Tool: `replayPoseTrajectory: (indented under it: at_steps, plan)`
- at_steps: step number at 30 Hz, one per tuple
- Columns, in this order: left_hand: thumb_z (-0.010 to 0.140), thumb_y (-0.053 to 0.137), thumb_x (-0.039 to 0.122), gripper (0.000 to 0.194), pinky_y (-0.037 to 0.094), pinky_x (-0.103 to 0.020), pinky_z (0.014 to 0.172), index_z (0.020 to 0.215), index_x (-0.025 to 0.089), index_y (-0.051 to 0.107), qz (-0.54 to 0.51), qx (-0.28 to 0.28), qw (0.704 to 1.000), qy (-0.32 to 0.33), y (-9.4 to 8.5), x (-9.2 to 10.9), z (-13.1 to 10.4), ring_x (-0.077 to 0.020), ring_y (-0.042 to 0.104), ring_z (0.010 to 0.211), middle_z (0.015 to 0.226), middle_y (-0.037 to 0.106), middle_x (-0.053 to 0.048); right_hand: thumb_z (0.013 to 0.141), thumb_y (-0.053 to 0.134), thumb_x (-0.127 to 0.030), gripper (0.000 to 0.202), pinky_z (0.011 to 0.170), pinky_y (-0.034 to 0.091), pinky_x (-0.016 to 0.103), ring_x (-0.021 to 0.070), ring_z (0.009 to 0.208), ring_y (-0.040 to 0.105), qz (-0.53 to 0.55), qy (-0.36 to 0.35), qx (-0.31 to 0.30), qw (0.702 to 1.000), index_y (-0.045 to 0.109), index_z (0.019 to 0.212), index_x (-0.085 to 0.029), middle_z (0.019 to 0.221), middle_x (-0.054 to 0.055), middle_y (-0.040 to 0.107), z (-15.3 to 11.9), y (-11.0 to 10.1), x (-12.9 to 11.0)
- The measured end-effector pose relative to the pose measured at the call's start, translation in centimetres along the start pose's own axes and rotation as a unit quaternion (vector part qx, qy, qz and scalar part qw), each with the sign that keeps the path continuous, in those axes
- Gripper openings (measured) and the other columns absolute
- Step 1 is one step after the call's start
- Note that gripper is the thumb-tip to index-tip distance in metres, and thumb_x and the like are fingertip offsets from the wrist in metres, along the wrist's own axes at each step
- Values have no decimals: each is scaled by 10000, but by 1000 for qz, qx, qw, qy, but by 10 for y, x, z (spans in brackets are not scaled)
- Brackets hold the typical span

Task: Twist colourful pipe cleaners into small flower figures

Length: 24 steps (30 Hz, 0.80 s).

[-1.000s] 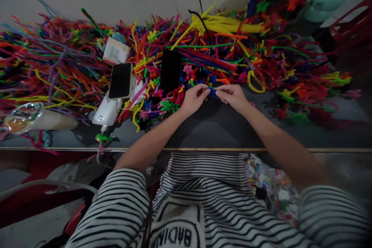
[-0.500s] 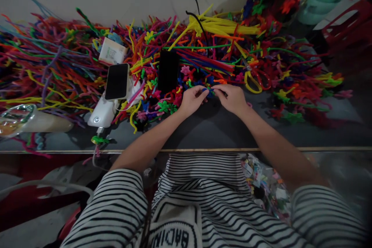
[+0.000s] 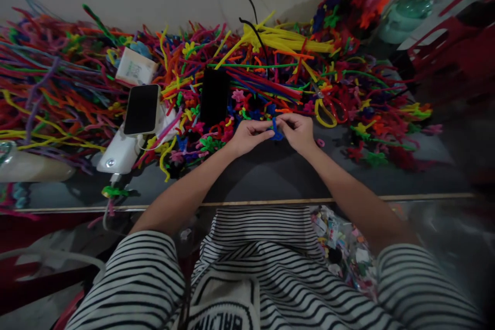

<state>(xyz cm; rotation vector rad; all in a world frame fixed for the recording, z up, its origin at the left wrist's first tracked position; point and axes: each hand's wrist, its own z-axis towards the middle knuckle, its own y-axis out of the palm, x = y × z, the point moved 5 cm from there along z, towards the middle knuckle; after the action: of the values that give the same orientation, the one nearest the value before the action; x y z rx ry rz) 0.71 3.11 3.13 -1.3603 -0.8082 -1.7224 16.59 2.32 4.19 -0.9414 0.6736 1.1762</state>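
Between my two hands is a blue pipe cleaner (image 3: 277, 133), bent into a small looped shape. My left hand (image 3: 249, 136) pinches its left side with thumb and fingers. On the other side my right hand (image 3: 297, 131) is closed on it at the fingertips. Both hands are just above the dark table (image 3: 259, 175), at the front of a heap of coloured pipe cleaners. A small pink pipe-cleaner ring (image 3: 320, 142) lies right of my right hand.
A black phone (image 3: 214, 95), a second phone (image 3: 142, 109) and a white power bank (image 3: 119, 152) lie to the left. Scissors (image 3: 327, 112) with yellow and red handles rest on the right. A plastic cup (image 3: 36, 164) lies far left. Yellow pipe cleaners (image 3: 290, 38) are bundled behind.
The blue pipe cleaner shows more of its looped shape between my fingers now. My left hand's fingers have straightened somewhat. The whole view has shifted, so the table's things appear further left.
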Motion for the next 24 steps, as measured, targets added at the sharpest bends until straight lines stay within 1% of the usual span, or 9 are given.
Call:
replayPoseTrajectory:
  at_steps: [4,7,10,13,15,17,19,21,24]
  plan:
    - [735,827,501,490,583,-276,845,1096,173,788,9,64,998,18,-9,-3,0,-166,736,854,986,798,-69,840,686,-558,375,777,566,342,190,810,703,39,38,-48,997,760,836,-190,824,50,751,1,9,-1]
    - [717,834,510,511,594,-311,862,1098,174,787,11,100,995,11,-11,-7,0,-185,745,864,983,799,-72,820,718,-534,365,670,508,298,161,698,639,27,59,-52,997,740,783,-172,732,36,703,-1,9,-3]
    - [698,852,489,476,596,-291,797,1045,168,793,-7,126,992,5,-11,-8,0,-158,730,793,926,797,-60,808,731,-534,382,580,427,265,124,601,554,23,71,-57,996,728,757,-155,663,18,648,-3,8,-4]
    - [691,867,445,409,557,-225,655,962,154,771,-30,144,989,-16,-11,-9,0,-107,674,649,759,756,-27,834,689,-567,413,548,403,252,106,553,515,40,72,-75,994,745,805,-158,614,-1,608,-6,9,-3]
    - [700,870,404,369,466,-177,521,936,156,733,-36,155,986,-40,-13,-10,0,-62,572,512,621,679,18,860,645,-592,444,549,423,250,110,551,530,55,64,-87,993,762,850,-163,609,0,615,-7,9,-3]
    - [715,865,370,355,352,-162,432,958,164,708,-36,159,985,-57,-14,-11,0,-36,454,422,526,586,62,862,648,-580,433,603,478,262,131,619,603,58,42,-87,994,781,893,-170,697,29,691,-7,10,-5]
    - [726,861,356,361,285,-169,405,993,167,709,-37,157,985,-59,-13,-12,1,-32,392,397,484,519,83,850,690,-529,371,687,526,284,161,730,675,46,18,-79,996,800,922,-182,830,55,758,-7,9,-6]
    - [725,861,365,365,271,-178,406,992,161,719,-46,156,985,-56,-11,-13,1,-33,384,404,488,510,80,846,710,-477,312,734,542,296,178,793,706,28,0,-72,997,814,930,-195,902,59,782,-7,10,-6]
    - [704,870,392,381,270,-183,410,959,150,725,-70,156,984,-58,-8,-16,0,-27,379,411,526,549,65,855,699,-458,292,650,516,271,147,677,671,-3,-10,-64,998,827,913,-202,819,37,776,-7,10,-4]
